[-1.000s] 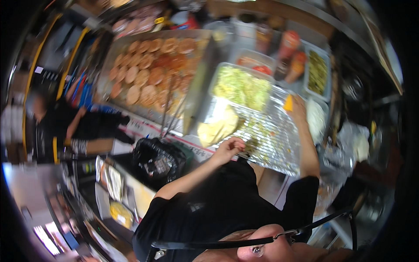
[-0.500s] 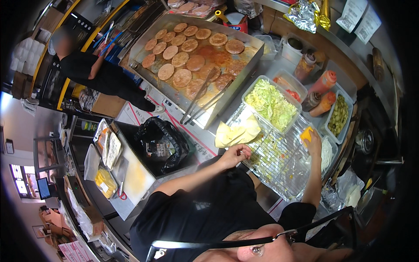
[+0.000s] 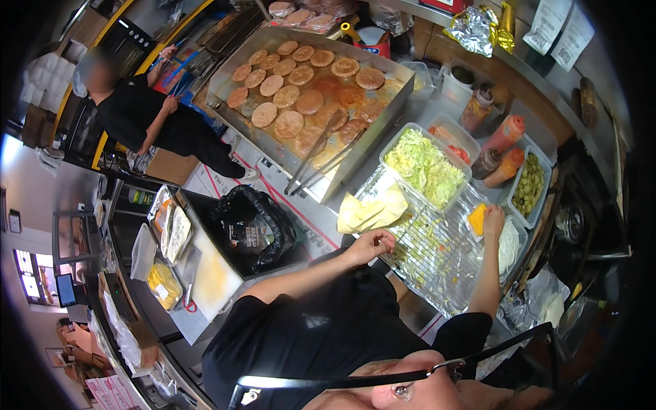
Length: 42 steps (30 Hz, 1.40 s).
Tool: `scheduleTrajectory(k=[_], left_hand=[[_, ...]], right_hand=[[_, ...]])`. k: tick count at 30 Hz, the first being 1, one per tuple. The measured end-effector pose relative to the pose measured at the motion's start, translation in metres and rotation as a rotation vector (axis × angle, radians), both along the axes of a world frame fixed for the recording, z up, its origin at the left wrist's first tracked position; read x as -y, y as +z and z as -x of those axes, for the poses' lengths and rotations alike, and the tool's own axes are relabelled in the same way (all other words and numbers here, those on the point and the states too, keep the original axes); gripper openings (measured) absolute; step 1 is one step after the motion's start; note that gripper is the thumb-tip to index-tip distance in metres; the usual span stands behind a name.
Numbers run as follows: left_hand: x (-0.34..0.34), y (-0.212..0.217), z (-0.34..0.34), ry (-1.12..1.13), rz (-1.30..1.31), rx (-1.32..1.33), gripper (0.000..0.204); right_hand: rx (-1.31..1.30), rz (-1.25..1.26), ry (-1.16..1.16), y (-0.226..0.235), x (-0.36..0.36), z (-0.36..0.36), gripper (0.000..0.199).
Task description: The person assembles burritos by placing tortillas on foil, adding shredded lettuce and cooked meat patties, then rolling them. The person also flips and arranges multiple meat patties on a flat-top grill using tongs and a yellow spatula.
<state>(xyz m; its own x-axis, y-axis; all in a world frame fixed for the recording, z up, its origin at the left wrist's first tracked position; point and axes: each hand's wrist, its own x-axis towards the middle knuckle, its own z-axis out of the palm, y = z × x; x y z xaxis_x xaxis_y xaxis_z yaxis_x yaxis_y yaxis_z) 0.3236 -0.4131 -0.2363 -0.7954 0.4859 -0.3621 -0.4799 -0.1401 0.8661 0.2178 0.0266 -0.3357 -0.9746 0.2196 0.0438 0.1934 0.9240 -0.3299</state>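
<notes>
Right hand (image 3: 493, 220) on cheese slices (image 3: 477, 220) — left hand (image 3: 372, 244) apart.

orange cheese slice (image 3: 476, 219), flat and square, lies at the wire rack's (image 3: 437, 260) three o'clock edge, fingertips touching it.

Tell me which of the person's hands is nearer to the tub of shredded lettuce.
Left, narrowly. The left hand rests at the foil tray's near edge, below the lettuce tub. The right hand is past the tub's far corner, touching orange cheese slices.
</notes>
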Motion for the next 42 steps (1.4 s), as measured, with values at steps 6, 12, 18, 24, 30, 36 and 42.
scheduleTrajectory(k=[6,12,18,24,30,36,42], left_hand=[[0.007,-0.003,-0.006,0.007,-0.02,0.187,0.023],[0.009,0.023,0.003,0.15,-0.335,0.529,0.051],[0.112,0.083,0.036,0.291,-0.702,0.319,0.06],[0.247,0.078,0.045,0.684,-0.567,0.289,0.055],[0.316,0.039,0.059,0.77,-0.554,0.405,0.052],[0.345,0.029,0.083,0.685,-0.52,0.478,0.052],[0.357,0.032,0.099,0.716,-0.589,0.479,0.052]], right_hand=[[-0.115,0.205,-0.005,0.061,0.047,-0.043,0.01],[-0.34,0.375,0.286,0.165,0.201,-0.094,0.01],[-0.399,0.868,0.469,0.198,0.375,-0.111,0.017],[0.569,1.9,0.071,0.12,0.479,-0.092,0.045],[0.645,2.167,-0.088,0.092,0.55,-0.05,0.043],[0.696,2.098,-0.305,0.105,0.597,-0.023,0.033],[0.779,2.618,-0.085,0.046,0.597,-0.017,0.042]])
